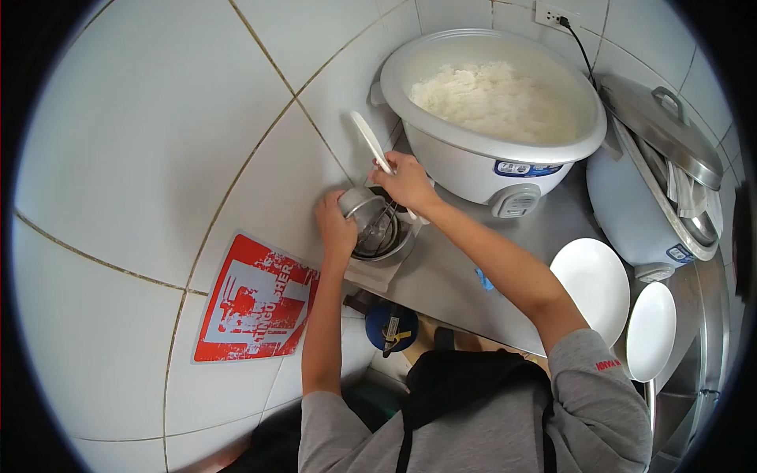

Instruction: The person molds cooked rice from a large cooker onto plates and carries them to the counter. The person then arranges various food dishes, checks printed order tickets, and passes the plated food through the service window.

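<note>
My left hand point(337, 224) is closed around the side of a small metal cup point(361, 202), tilted over a round metal container point(388, 254). Wire loops like those of a whisk point(385, 225) show inside the container. In my right hand point(405, 183) is a white utensil, probably a rice paddle point(367, 135). Its pale end points up and left, while its lower end is partly hidden near the container. Just beyond my right hand stands a large rice cooker point(465, 162), lidless and holding white rice point(497, 98).
A second cooker point(643, 189) stands at the right under a metal lid point(662, 126). Two white plates point(591, 288) lie on the steel counter point(473, 236). The tiled wall point(142, 158) bears a red extinguisher sign point(256, 303). A blue round object point(390, 327) sits below the counter edge.
</note>
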The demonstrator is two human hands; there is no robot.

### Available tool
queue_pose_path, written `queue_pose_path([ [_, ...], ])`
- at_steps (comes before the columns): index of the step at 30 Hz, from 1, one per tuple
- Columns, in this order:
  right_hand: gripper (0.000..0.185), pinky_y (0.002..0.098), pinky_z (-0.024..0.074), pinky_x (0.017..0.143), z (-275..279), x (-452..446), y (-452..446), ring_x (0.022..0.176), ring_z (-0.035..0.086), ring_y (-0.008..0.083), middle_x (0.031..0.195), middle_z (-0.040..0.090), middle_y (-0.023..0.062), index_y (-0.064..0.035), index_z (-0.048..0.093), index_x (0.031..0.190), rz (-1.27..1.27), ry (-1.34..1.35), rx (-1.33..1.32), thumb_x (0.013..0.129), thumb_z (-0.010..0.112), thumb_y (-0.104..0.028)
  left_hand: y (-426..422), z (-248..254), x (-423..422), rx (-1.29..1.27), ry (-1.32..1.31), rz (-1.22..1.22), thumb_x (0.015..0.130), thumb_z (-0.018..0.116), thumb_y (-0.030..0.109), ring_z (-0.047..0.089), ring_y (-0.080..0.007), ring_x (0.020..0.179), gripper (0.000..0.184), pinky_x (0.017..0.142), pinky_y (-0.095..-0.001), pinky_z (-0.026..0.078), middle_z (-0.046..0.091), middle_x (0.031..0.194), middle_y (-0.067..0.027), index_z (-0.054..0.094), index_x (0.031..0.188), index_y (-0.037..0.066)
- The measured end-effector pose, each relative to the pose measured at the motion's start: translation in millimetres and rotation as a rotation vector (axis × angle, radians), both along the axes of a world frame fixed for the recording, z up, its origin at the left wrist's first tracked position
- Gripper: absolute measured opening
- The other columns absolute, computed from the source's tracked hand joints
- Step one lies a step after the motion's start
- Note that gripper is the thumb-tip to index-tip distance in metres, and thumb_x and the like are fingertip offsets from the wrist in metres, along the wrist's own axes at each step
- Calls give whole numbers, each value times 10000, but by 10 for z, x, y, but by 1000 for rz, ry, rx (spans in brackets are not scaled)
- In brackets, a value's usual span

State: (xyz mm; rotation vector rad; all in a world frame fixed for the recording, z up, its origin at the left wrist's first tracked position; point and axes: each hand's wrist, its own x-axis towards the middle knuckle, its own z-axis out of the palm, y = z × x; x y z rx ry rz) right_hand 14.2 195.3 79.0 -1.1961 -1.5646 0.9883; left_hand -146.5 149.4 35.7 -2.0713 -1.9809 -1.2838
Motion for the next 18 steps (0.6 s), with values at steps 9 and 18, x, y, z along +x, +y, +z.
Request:
queue_pose_path([
  [9, 339, 330, 433, 619, 602, 401, -113, 637, 560, 217, 655, 566, 131, 16, 598, 842, 34, 36, 83, 715, 652, -293, -260, 173, 82, 200, 264, -35, 567, 586, -47, 437, -304, 1011, 462, 882, -440, 296, 482, 1001, -134, 466, 1003, 45],
  [18, 348, 333, 445, 621, 1363, 1362, 434, 703, 563, 218, 816, 596, 131, -25, 566, 978, -18, -406, 267, 813, 514, -328, -308, 42, 27, 71, 369, -18, 569, 617, -21, 466, -295, 1000, 436, 858, -409, 350, 499, 1017, -124, 482, 977, 52],
])
